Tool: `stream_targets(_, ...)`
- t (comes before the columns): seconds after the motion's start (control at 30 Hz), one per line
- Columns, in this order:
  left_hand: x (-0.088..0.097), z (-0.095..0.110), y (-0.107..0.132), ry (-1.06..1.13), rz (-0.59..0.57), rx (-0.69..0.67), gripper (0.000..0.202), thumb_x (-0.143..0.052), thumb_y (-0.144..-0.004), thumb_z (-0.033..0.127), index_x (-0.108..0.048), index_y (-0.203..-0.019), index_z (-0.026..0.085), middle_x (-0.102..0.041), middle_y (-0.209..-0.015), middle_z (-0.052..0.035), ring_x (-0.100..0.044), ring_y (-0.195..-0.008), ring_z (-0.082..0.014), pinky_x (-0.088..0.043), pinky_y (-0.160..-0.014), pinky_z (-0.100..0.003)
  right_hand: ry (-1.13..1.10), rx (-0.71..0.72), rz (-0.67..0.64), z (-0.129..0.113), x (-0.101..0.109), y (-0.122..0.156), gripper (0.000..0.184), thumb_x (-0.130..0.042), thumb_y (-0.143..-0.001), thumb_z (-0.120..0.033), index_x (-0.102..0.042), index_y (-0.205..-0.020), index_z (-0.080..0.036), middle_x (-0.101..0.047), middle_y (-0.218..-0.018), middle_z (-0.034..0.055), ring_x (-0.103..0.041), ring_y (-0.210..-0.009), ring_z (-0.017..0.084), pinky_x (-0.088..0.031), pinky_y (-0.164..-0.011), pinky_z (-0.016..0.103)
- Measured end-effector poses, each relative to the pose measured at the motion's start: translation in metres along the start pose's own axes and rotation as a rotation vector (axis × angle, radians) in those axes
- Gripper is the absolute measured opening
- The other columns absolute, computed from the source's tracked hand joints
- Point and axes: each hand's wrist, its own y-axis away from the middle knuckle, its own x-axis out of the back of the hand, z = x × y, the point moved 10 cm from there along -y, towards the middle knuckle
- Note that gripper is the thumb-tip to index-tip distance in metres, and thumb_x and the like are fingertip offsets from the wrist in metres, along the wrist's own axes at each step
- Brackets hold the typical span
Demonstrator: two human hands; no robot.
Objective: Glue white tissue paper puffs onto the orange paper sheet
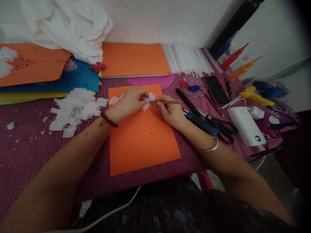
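An orange sheet of paper (143,139) lies in front of me on the checked cloth. Above its upper part, my left hand (130,101) is closed, its fingertips pinching a crumpled white tissue paper piece (147,104). My right hand (173,113) grips a thin brown stick (171,102) between thumb and fingers, with its tip at the tissue paper. Whether the stick is a pencil or a brush handle cannot be made out. More pale tissue (113,100) shows on the sheet behind my left wrist. To the left is a pile of torn white tissue pieces (75,108).
Stacked orange paper (134,58) and white strips (187,58) lie at the back. On the right are scissors (218,124), a blue cutter (202,123), a phone (216,90), a white power bank (245,124), a yellow glue gun (255,96) and paint bottles (234,56).
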Motion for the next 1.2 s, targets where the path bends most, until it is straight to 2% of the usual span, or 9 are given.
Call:
stream_targets(0.2, 0.008, 0.000, 0.008, -0.105, -0.086, -0.020, 0.038, -0.058, -0.076, 0.009, -0.072, -0.111, 0.014, -0.073, -0.093, -0.0050, -0.066, -0.083, -0.0191, -0.050, -0.075, -0.030, 0.439, 0.093, -0.216, -0.016, -0.019, 0.006, 0.031, -0.044, -0.097, -0.015, -0.066, -0.116, -0.020, -0.066, -0.104, 0.0095, -0.059, -0.080, 0.019, -0.044, -0.065, 0.032)
stream_targets(0.37, 0.004, 0.005, 0.016, -0.205, -0.129, -0.016, 0.034, -0.057, -0.078, 0.010, -0.073, -0.107, 0.016, -0.069, -0.080, 0.0001, -0.059, -0.072, -0.0157, -0.041, -0.064, -0.027, 0.556, 0.149, -0.320, -0.024, -0.027, 0.011, 0.022, -0.049, -0.094, -0.013, -0.067, -0.106, -0.019, -0.063, -0.100, 0.0091, -0.054, -0.078, 0.018, -0.040, -0.063, 0.032)
stream_targets(0.47, 0.004, 0.010, 0.018, -0.261, -0.128, -0.029, 0.025, -0.061, -0.075, 0.010, -0.071, -0.096, 0.017, -0.069, -0.079, -0.0010, -0.059, -0.071, -0.0164, -0.038, -0.064, -0.028, 0.425, 0.124, -0.279, -0.028, -0.018, 0.009, 0.021, -0.047, -0.096, -0.014, -0.066, -0.103, -0.020, -0.064, -0.099, 0.0088, -0.056, -0.079, 0.018, -0.042, -0.065, 0.032)
stream_targets(0.6, 0.006, 0.011, 0.017, -0.324, -0.142, -0.003, 0.017, -0.059, -0.070, 0.007, -0.068, -0.077, 0.019, -0.067, -0.073, -0.0033, -0.059, -0.068, -0.0192, -0.037, -0.063, -0.029, -0.021, -0.003, 0.032, -0.015, 0.015, 0.002, 0.023, -0.043, -0.103, -0.030, -0.063, -0.097, -0.022, -0.064, -0.086, 0.0045, -0.060, -0.075, 0.016, -0.048, -0.069, 0.032)
stream_targets(0.67, 0.004, 0.011, 0.017, -0.344, -0.184, 0.010, 0.015, -0.058, -0.069, 0.008, -0.067, -0.068, 0.019, -0.065, -0.067, -0.0034, -0.058, -0.064, -0.0193, -0.037, -0.064, -0.030, -0.206, -0.090, 0.108, 0.001, 0.018, 0.002, 0.028, -0.045, -0.104, -0.041, -0.062, -0.093, -0.022, -0.062, -0.079, 0.0019, -0.058, -0.065, 0.014, -0.049, -0.064, 0.031)
stream_targets(0.73, 0.002, 0.010, 0.017, -0.348, -0.213, 0.034, 0.016, -0.057, -0.068, 0.009, -0.068, -0.064, 0.020, -0.064, -0.063, -0.0031, -0.057, -0.062, -0.0194, -0.038, -0.064, -0.031, -0.307, -0.134, 0.097, 0.011, 0.011, 0.001, 0.032, -0.048, -0.102, -0.049, -0.062, -0.091, -0.022, -0.062, -0.077, 0.0009, -0.057, -0.062, 0.013, -0.049, -0.061, 0.030)
stream_targets(0.87, 0.007, 0.006, 0.014, -0.304, -0.167, 0.051, 0.014, -0.059, -0.067, 0.011, -0.069, -0.066, 0.021, -0.065, -0.062, -0.0021, -0.057, -0.061, -0.0197, -0.038, -0.063, -0.030, -0.341, -0.119, 0.034, 0.012, -0.001, -0.001, 0.035, -0.051, -0.100, -0.055, -0.064, -0.095, -0.023, -0.068, -0.085, 0.0030, -0.063, -0.075, 0.015, -0.053, -0.072, 0.032)
stream_targets(1.0, 0.010, 0.009, 0.014, -0.290, -0.116, 0.047, 0.010, -0.060, -0.069, 0.014, -0.066, -0.067, 0.021, -0.063, -0.063, -0.0013, -0.057, -0.063, -0.0188, -0.035, -0.062, -0.029, -0.291, -0.054, -0.022, 0.003, -0.007, -0.003, 0.029, -0.051, -0.101, -0.046, -0.067, -0.099, -0.022, -0.071, -0.094, 0.0058, -0.066, -0.088, 0.017, -0.054, -0.083, 0.036)
stream_targets(1.2, 0.019, 0.018, 0.013, -0.174, -0.013, 0.042, 0.009, -0.057, -0.076, 0.015, -0.065, -0.074, 0.018, -0.065, -0.075, -0.0028, -0.058, -0.070, -0.0177, -0.041, -0.068, -0.032, -0.270, -0.119, 0.067, 0.015, 0.001, -0.002, 0.026, -0.050, -0.101, -0.043, -0.065, -0.102, -0.022, -0.070, -0.092, 0.0050, -0.067, -0.089, 0.017, -0.053, -0.079, 0.034)
